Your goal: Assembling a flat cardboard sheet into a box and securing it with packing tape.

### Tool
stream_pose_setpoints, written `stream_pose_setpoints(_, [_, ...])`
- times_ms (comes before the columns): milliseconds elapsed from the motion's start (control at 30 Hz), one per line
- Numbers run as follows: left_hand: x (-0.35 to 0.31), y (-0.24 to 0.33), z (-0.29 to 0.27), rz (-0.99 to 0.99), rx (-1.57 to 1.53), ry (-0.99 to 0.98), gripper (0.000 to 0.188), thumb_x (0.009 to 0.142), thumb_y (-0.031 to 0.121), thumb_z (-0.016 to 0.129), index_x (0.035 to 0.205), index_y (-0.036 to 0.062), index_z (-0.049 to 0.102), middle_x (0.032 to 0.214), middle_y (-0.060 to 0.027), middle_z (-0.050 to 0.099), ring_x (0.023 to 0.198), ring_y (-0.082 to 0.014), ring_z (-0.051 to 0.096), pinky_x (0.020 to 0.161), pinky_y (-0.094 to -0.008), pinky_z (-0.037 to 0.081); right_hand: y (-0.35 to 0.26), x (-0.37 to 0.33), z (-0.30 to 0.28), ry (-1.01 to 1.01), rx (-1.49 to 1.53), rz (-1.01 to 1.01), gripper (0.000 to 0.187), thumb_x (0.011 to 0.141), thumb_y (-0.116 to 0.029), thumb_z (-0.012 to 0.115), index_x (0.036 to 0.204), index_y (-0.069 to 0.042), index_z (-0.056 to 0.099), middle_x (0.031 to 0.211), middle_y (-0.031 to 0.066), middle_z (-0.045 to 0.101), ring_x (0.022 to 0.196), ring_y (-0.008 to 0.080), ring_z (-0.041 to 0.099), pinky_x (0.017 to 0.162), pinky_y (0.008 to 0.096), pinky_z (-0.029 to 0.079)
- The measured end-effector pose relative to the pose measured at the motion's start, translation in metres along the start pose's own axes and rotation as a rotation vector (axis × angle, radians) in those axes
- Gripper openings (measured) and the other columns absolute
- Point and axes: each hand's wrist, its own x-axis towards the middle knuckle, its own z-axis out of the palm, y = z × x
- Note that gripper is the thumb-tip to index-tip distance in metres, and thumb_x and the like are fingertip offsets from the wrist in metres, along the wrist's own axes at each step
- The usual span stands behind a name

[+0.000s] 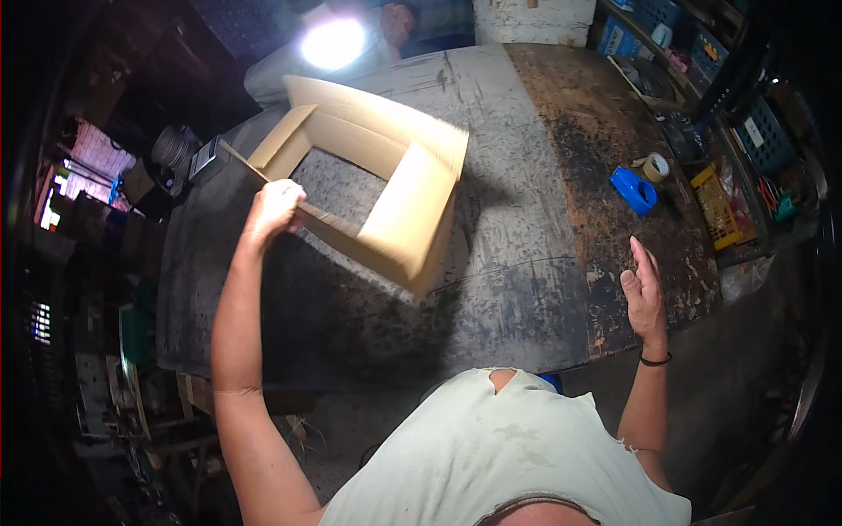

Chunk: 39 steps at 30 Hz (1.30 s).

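An opened-out cardboard box (412, 197) is tilted over the table, with the tabletop showing through its middle. My left hand (277, 207) is closed on the box's near-left upper edge. Over the right part of the table, my right hand (645, 294) is held up with fingers stretched out and nothing in it. Beyond that hand lies a blue tape dispenser (633, 191), beside a roll of tan tape (656, 167).
The table (517, 289) has a worn grey surface with a dark brown strip (579, 114) at right. Shelves with a yellow crate (715, 209) and a blue-grey basket (765, 138) line the right side. A bright lamp (333, 44) glows at the far edge.
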Motion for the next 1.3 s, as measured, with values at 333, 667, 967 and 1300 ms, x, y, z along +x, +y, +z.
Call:
stream_pose_setpoints(333, [-0.163, 0.068, 0.118, 0.538, 0.052, -0.373, 0.062, 0.088, 0.038, 0.064, 0.127, -0.0006, 0.036, 0.108, -0.0289, 0.063, 0.099, -0.0440, 0.062, 0.084, -0.0435, 0.050, -0.115, 0.020, -0.010, -0.194, -0.229, -0.457, 0.061, 0.076, -0.029, 0.075, 0.129, -0.007, 0.053, 0.134, 0.0156, 0.048, 0.128, 0.0351, 0.042, 0.108, 0.0439, 0.034])
stream_pose_setpoints(667, [-0.231, 0.076, 0.076, 0.280, -0.263, -0.862, 0.086, 0.074, 0.047, 0.077, 0.136, 0.0018, 0.037, 0.108, -0.0233, 0.065, 0.101, -0.0402, 0.064, 0.087, -0.0405, 0.051, -0.094, -0.005, -0.001, -0.935, -0.349, -0.341, 0.042, 0.065, -0.034, 0.080, 0.087, -0.010, 0.054, 0.085, 0.0066, 0.054, 0.086, 0.0289, 0.056, 0.071, 0.0400, 0.044])
stream_pose_setpoints(967, [-0.224, -0.073, 0.061, 0.013, 0.439, -0.908, 0.086, 0.062, 0.056, 0.079, 0.131, 0.0113, 0.053, 0.135, -0.0177, 0.051, 0.122, -0.0336, 0.052, 0.101, -0.0385, 0.041, -0.087, 0.011, 0.034, -1.527, -0.180, -0.236, 0.072, 0.076, -0.048, 0.070, 0.130, -0.006, 0.051, 0.119, 0.0201, 0.056, 0.111, 0.0369, 0.054, 0.091, 0.0402, 0.045])
stream_pose_setpoints(1300, [-0.168, -0.141, 0.125, 0.378, 0.634, 0.206, 0.078, 0.055, 0.070, 0.075, 0.092, 0.0036, 0.059, 0.118, -0.0165, 0.058, 0.108, -0.0349, 0.056, 0.091, -0.0429, 0.047, -0.089, 0.055, 0.085, -1.017, -0.758, -0.348, 0.048, 0.073, -0.047, 0.073, 0.086, -0.002, 0.066, 0.082, 0.0177, 0.065, 0.079, 0.0336, 0.063, 0.074, 0.0407, 0.051])
